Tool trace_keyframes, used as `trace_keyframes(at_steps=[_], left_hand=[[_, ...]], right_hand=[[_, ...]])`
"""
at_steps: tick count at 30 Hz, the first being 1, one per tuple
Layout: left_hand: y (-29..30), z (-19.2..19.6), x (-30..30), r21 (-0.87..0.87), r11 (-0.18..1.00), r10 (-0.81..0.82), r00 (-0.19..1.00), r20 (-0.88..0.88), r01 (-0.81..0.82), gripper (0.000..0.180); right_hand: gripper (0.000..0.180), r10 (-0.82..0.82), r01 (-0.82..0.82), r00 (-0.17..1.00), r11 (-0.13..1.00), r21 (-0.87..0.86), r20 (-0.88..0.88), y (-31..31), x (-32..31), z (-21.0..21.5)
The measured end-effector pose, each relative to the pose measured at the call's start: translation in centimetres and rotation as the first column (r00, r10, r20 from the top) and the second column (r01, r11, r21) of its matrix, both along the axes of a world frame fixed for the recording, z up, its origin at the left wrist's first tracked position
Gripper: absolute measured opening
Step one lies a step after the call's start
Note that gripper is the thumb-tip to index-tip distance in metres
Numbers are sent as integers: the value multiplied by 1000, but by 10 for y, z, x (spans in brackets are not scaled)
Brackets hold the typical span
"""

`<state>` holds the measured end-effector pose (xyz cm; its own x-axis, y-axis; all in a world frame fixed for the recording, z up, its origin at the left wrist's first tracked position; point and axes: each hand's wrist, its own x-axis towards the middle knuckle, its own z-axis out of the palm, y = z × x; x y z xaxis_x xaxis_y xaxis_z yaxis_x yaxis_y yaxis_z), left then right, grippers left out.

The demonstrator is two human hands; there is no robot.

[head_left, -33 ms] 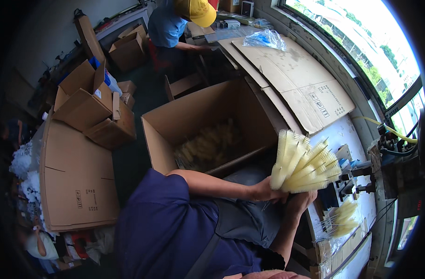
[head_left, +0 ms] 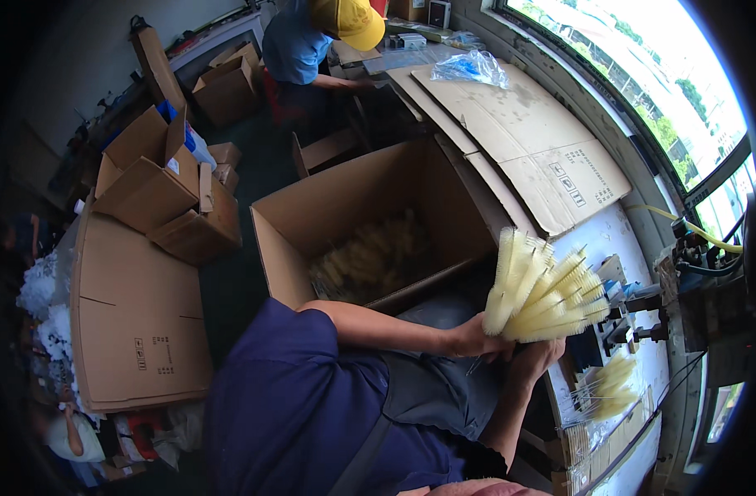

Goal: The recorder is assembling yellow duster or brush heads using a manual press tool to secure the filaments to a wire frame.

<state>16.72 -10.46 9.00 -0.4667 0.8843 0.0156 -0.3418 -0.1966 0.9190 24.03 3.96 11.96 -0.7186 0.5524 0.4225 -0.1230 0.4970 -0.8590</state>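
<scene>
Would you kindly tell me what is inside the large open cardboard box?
The large open cardboard box holds a loose heap of pale yellow brushes on its floor. Whatever lies under that heap, and behind the near wall, is hidden.

Wearer: dark blue short-sleeved cotton shirt, grey fabric apron with strap lower centre of frame, forearms bare.

Two brush bundles, one open box, two people.
</scene>
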Motion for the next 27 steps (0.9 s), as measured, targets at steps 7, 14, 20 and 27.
trace_keyframes(at_steps=[7,14,20,27], left_hand=[[8,15,9,-108,992,-71,997,-7,70,12],[31,5,1,-112,992,58,996,64,-51,12],[65,8,-36,-29,972,234,972,-19,-234,16],[124,10,-69,-15,941,338,941,18,-337,14]], right_hand=[[43,-393,135,897,679,-721,-202,3,-8,30],[39,-438,125,889,518,-846,-136,60,29,11],[36,-343,66,933,459,-886,-109,82,37,8],[37,-293,100,955,473,-876,-49,100,26,18]])
